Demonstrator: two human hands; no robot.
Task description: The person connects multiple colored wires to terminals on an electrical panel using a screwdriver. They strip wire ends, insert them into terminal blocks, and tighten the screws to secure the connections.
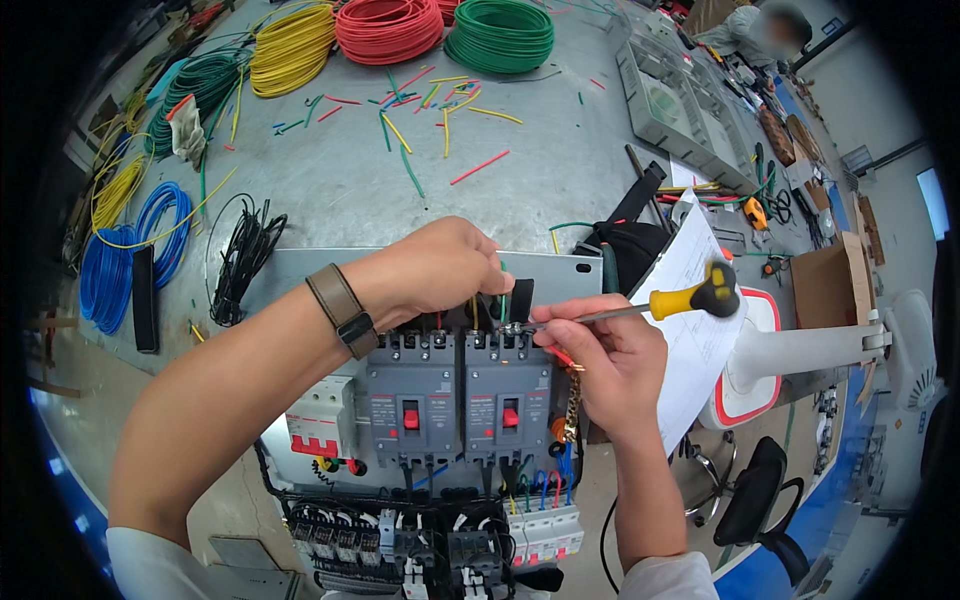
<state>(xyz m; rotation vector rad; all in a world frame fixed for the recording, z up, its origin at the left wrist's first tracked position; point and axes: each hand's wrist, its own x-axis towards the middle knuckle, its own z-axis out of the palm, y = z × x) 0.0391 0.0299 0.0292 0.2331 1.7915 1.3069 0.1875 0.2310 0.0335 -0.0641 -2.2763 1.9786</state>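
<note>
Left hand [435, 268] pinching green wire [503, 300] above right breaker [508, 400]; right hand [610, 365] closed round screwdriver [640, 305]. Tip slipping off terminal likely, wire popping loose.

Screwdriver [690, 297]: yellow-black handle. Two breakers [458, 398]: grey, red toggles. Wire coils at 12 o'clock: yellow [290, 47], red [389, 27], green [499, 35]; blue coil [130, 250] at 9. Desk [330, 180] grey. Watch strap [342, 309] brown.
</note>
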